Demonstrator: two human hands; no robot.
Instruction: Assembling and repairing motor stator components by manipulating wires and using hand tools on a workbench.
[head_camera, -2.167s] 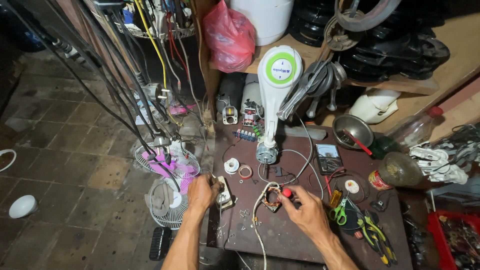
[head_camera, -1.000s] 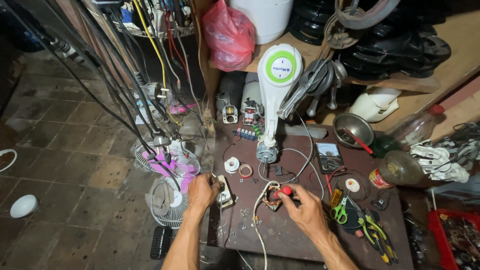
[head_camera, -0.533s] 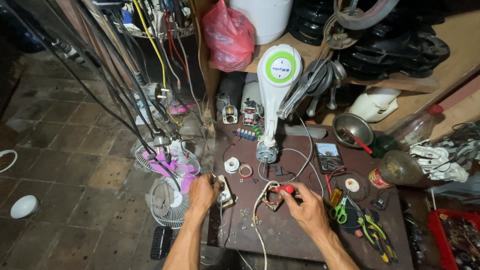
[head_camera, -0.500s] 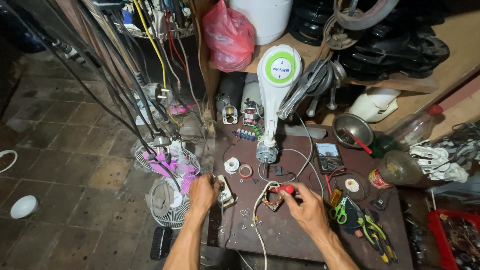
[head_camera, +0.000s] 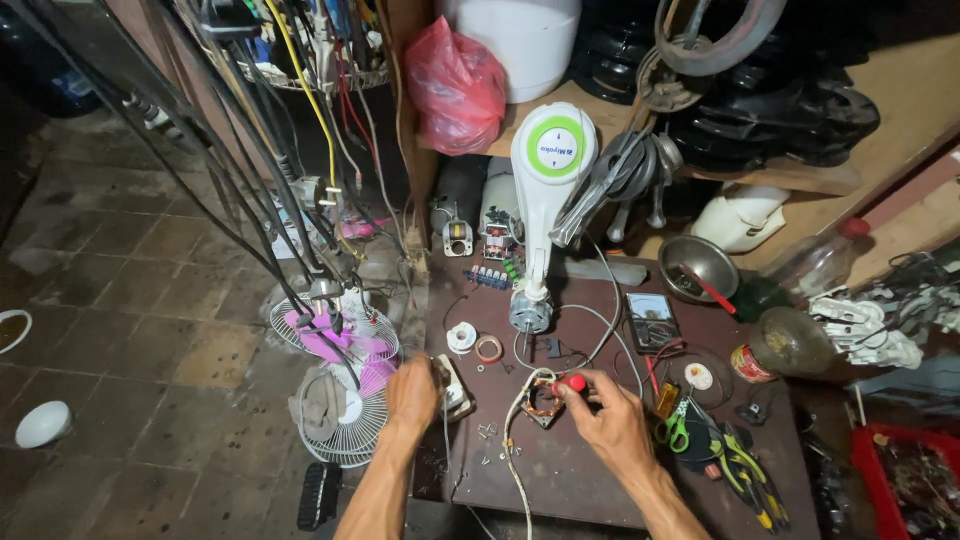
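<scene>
My right hand (head_camera: 610, 420) grips a red-handled screwdriver (head_camera: 573, 383) whose tip is at a small motor coil with copper windings (head_camera: 544, 400) on the brown worktable (head_camera: 600, 470). White wires (head_camera: 512, 440) run from the coil toward me. At the table's left edge, my left hand (head_camera: 413, 392) rests on a small cream-coloured box-shaped part (head_camera: 456, 385). Behind the coil stands a white fan body with a green ring (head_camera: 549, 180), its motor end (head_camera: 529, 312) pointing down at the table.
A multimeter (head_camera: 652, 322), tape rolls (head_camera: 488, 348), green scissors (head_camera: 674, 430), pliers (head_camera: 745, 470), a metal bowl (head_camera: 700, 265) and bottles (head_camera: 790, 340) crowd the table. A pink fan with a wire guard (head_camera: 340, 390) lies on the tiled floor to the left, under hanging cables (head_camera: 250, 170). A red bag (head_camera: 455, 85) sits on the shelf.
My right hand has shifted the screwdriver slightly at the coil. The left hand stays at the table's left edge.
</scene>
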